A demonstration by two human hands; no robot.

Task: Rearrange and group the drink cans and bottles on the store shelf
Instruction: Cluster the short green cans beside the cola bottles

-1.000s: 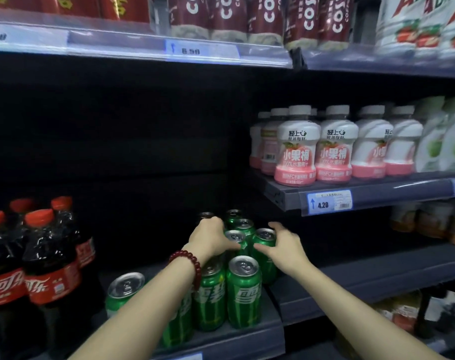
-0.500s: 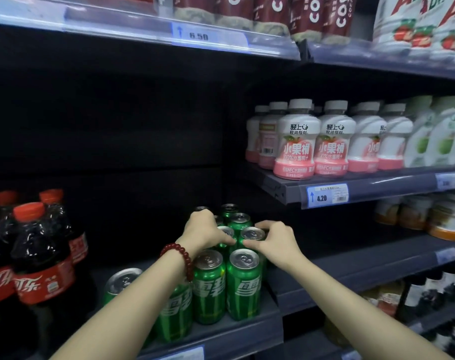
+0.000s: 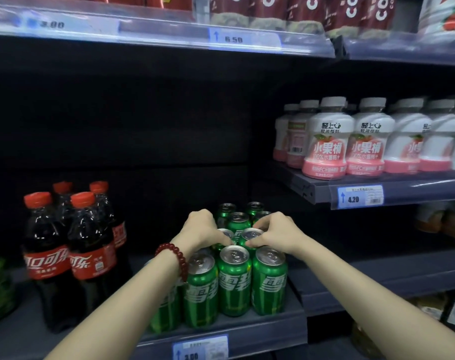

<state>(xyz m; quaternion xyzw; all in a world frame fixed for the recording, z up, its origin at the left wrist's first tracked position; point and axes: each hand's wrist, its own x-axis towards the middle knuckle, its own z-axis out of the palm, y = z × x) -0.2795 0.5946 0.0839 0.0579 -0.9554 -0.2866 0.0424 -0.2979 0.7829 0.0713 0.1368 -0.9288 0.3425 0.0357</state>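
Head view: hands [image 3: 243, 233] around green cans [image 3: 235, 279]

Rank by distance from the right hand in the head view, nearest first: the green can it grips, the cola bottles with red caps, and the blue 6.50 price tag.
1. Green can, gripped by the right hand, second row of the can cluster.
2. Cola bottles with red caps, same shelf, far left.
3. Blue 6.50 price tag, upper shelf edge, overhead.

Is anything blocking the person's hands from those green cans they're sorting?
Nothing visible does. The left hand and right hand already rest on the tops of the second-row green cans, fingers curled at their rims. The front-row cans stand nearer the viewer, below the wrists, not in the way.
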